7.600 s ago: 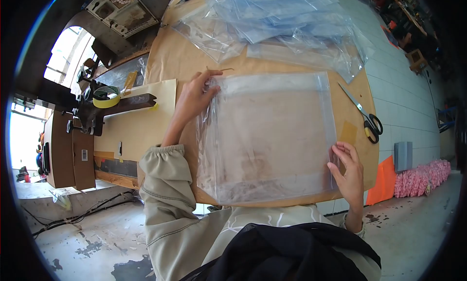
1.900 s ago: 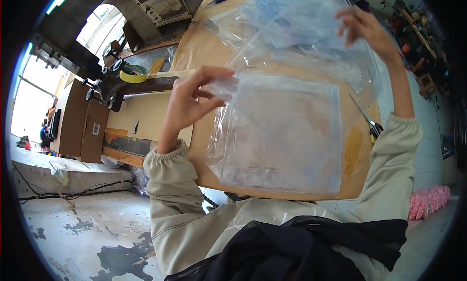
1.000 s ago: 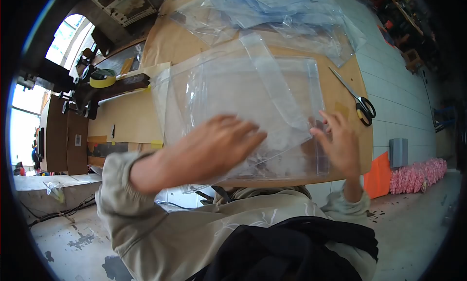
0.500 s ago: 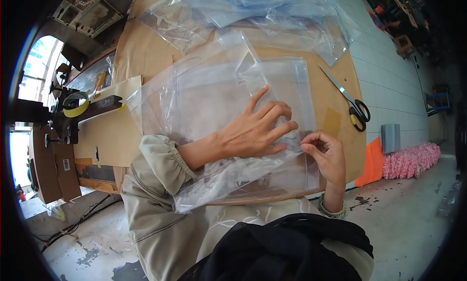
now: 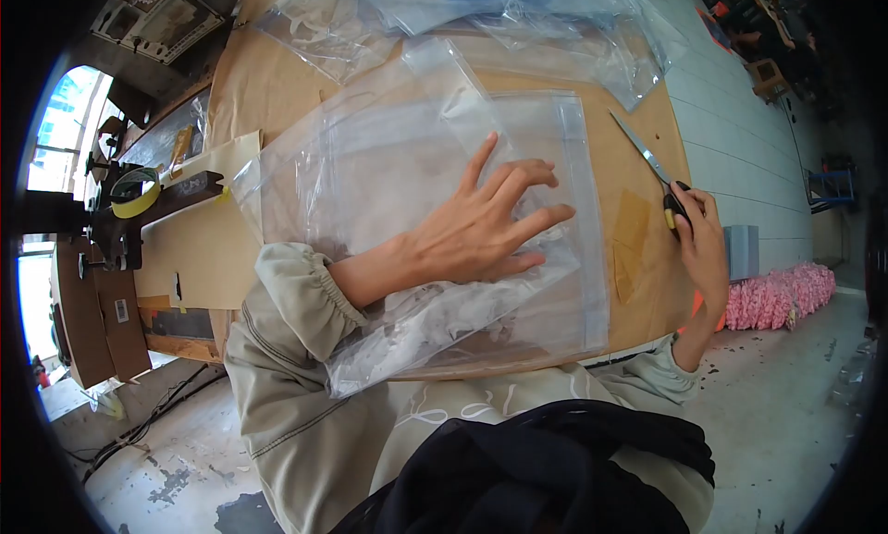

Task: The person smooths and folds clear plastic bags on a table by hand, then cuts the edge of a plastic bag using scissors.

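My left hand [image 5: 490, 224] lies spread over a clear plastic bag [image 5: 370, 127], which rests at a slant on another clear bag [image 5: 592, 257] lying squarely on the brown-covered table [image 5: 638, 146]. At the table's right edge my right hand [image 5: 700, 221] has its fingers curled round the black handles of the scissors [image 5: 652, 159]. The scissors' blades point up and to the left, away from my body. A strip of amber tape [image 5: 632, 243] sticks to the table between the bags and the scissors.
A pile of bluish clear bags [image 5: 518, 12] covers the far side of the table. At the left stands a dark machine arm [image 5: 180, 196] with a yellow tape roll [image 5: 136, 194] on it. Pink bundled material [image 5: 782, 295] and a grey block [image 5: 742, 252] are beyond the right edge.
My right hand has left the bag's edge and moved right to the scissors, closing on their handles. The upper bag came over the lower one earlier; my left hand has stayed on it since.
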Action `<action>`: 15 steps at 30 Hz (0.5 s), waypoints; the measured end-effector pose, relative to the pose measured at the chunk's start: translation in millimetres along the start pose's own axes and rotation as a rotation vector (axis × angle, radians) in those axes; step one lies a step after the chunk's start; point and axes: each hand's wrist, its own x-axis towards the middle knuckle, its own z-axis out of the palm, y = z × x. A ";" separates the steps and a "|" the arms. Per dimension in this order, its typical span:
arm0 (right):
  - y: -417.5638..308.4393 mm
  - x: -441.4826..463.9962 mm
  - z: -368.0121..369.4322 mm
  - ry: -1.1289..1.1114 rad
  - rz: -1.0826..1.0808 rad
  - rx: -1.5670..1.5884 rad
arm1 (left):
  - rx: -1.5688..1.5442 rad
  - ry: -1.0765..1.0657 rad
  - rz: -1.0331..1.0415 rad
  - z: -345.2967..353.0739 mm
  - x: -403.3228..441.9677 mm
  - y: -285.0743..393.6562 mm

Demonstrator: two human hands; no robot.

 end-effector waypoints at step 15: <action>-47.5 -80.3 11.4 -0.179 0.204 1.322 | -0.024 -0.194 -0.220 1.8 -12.6 43.3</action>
